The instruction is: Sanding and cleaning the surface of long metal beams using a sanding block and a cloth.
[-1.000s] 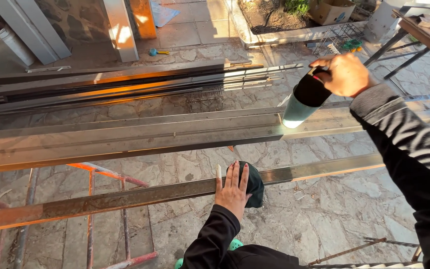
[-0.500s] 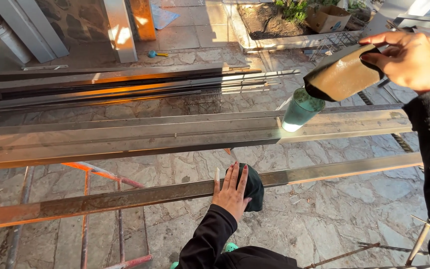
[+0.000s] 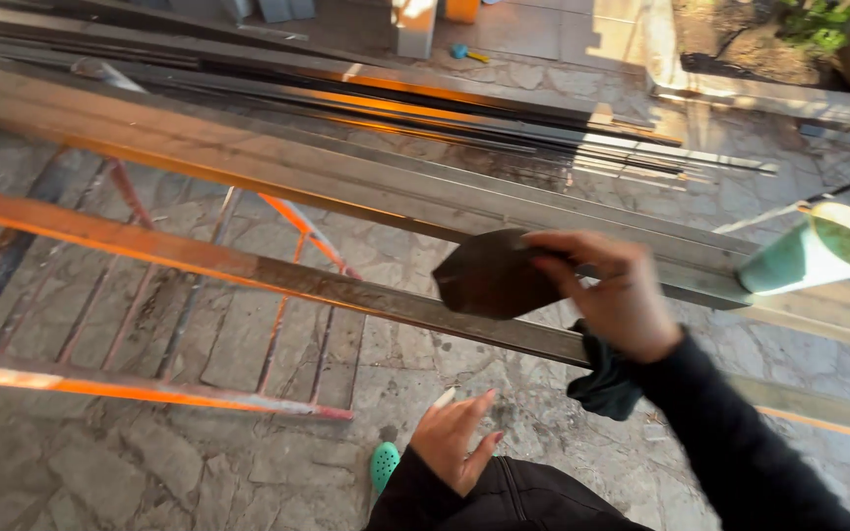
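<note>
My right hand reaches in from the lower right in a black sleeve and grips a dark brown sheet, held just above a long rusty metal bar. A dark cloth hangs off that bar under my right wrist. My left hand hovers below the bar, palm up and fingers apart, with a small white stick at its fingertips. A pale green cylinder lies at the right on a wider metal beam.
Thin dark rods lie bundled on the stone paving behind the beam. An orange-lit metal frame stands at lower left. A teal shoe shows near my knee. A raised planter edge runs at the top right.
My right hand has swung down from the upper right with the brown sheet to the near bar. My left hand has lifted off the bar and cloth. The view shifted left.
</note>
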